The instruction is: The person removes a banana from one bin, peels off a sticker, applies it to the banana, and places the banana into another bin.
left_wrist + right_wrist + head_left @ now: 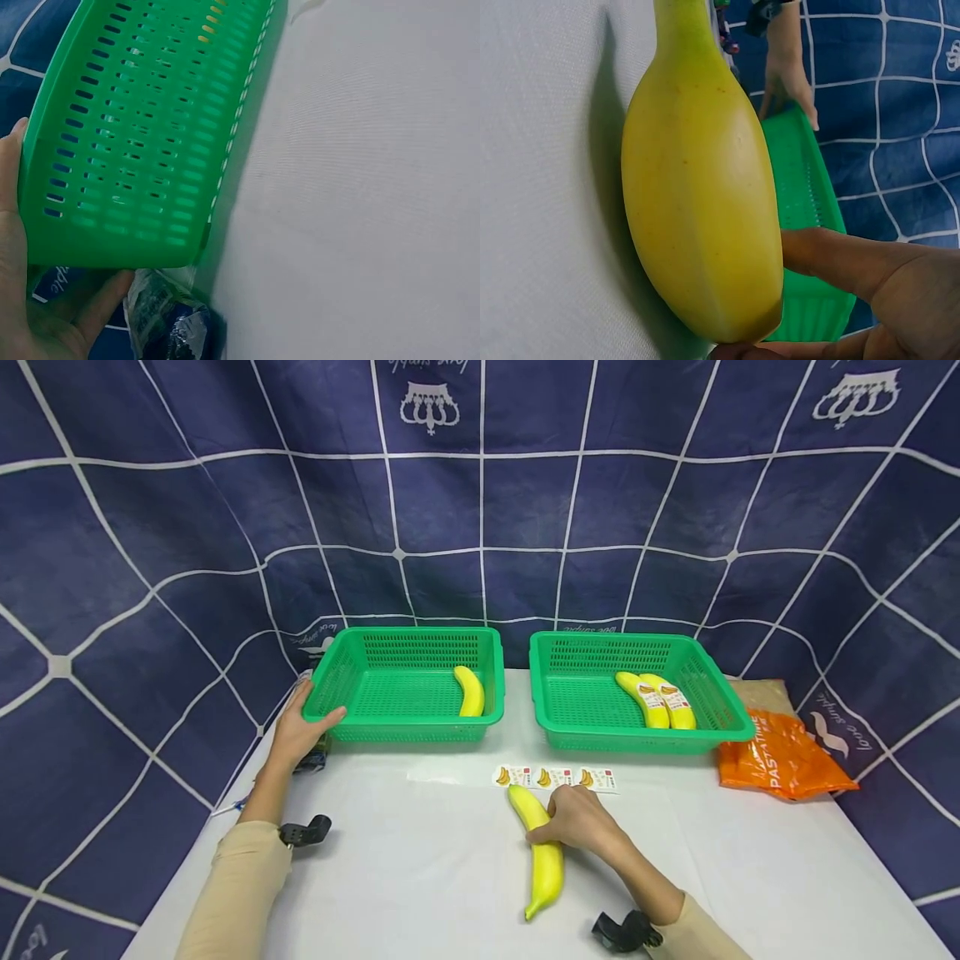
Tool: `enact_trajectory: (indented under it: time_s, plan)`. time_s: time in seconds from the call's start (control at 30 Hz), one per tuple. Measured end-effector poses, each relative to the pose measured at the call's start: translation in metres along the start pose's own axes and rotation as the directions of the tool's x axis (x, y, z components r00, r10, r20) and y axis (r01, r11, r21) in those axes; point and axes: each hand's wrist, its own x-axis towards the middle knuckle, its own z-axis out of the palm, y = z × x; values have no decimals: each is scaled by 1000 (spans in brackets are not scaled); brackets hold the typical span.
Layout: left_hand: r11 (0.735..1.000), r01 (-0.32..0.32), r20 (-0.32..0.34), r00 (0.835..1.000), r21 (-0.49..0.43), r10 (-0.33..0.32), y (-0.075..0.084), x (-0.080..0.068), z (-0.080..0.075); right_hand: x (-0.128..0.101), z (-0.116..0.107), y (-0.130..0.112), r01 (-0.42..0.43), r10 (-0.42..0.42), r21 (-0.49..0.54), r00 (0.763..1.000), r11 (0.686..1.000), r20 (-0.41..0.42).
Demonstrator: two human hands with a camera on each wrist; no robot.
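Observation:
A yellow banana (pixel 542 847) lies on the white table (pixel 420 877), and my right hand (pixel 577 818) grips it around its middle; up close the banana (pixel 701 202) fills the right wrist view, my fingers (pixel 832 259) curled behind it. My left hand (pixel 300 731) holds the near left corner of the left green basket (pixel 333 689), thumb on the rim; the left wrist view shows the basket (pixel 135 142) wall against my palm (pixel 15 247). One banana (pixel 470 691) lies in that basket. The right green basket (pixel 555 727) holds two labelled bananas (pixel 656 700).
A strip of banana stickers (pixel 555 777) lies in front of the baskets. An orange plastic bag (pixel 780 758) sits at the right edge. A dark crumpled wrapper (pixel 169 322) lies under the left basket's corner. Blue patterned cloth backs the table.

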Motion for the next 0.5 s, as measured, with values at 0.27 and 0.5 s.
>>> enact_trajectory:
  time_s: [0.27,0.5]
  plan:
    - [1000,5,54,999,3,-5,-4,4,-4,1,0,0,-9,9,0,1000,1000,9]
    - [1000,4,52,999,3,-4,-1,3,-4,2,-1,0,-22,22,-1,1000,1000,19]
